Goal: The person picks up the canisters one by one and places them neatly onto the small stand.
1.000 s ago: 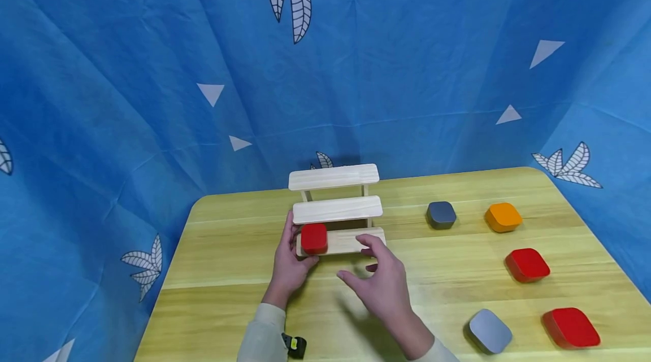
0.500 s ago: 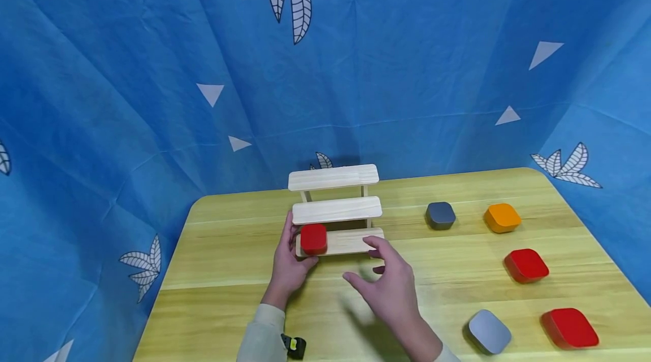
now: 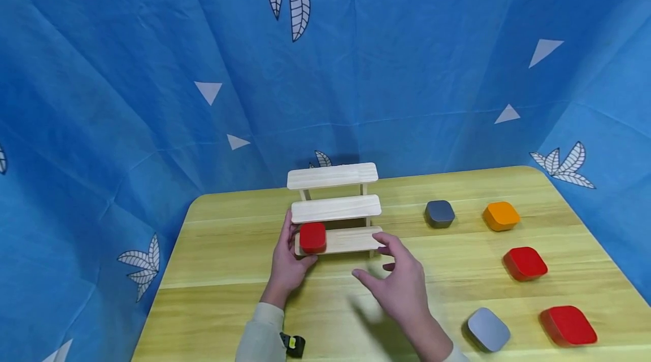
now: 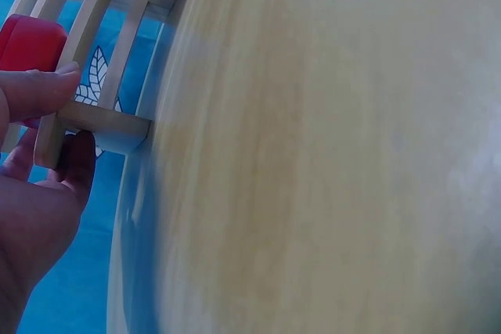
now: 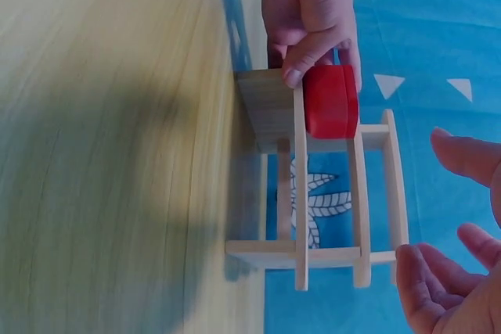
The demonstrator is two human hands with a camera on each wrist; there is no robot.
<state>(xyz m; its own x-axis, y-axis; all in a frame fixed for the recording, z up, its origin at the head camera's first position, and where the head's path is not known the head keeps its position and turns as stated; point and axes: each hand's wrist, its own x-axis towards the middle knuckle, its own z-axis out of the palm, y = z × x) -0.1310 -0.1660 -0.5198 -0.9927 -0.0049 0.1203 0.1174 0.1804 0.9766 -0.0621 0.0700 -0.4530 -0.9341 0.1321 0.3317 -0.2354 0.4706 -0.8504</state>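
Rack, wooden with three stepped shelves, is seen in the head view set near the back of the counter, with blue cloth hung behind. A red block is seated on the lowest shelf, at the left end. Right there the rack is gripped by the left hand, probably so it doesn't get nudged. The right hand is held by the other end, fingers and thumb spread in a C with nothing gripped; whether the rack is touched can't really be told. Off to the right a navy block, an orange block, a grey block and two spare red blocks are spread well apart, presumably so each can be grabbed easily.

On the left wrist cam the grip is clearer: the front shelf's end is pinched, thumb on top and fingers curled below, so the rack seems to be what's being steadied, not the block.

From the right wrist cam, the block is shown close by the left thumb; contact can't be made out. The right fingers are parted, nothing between them.
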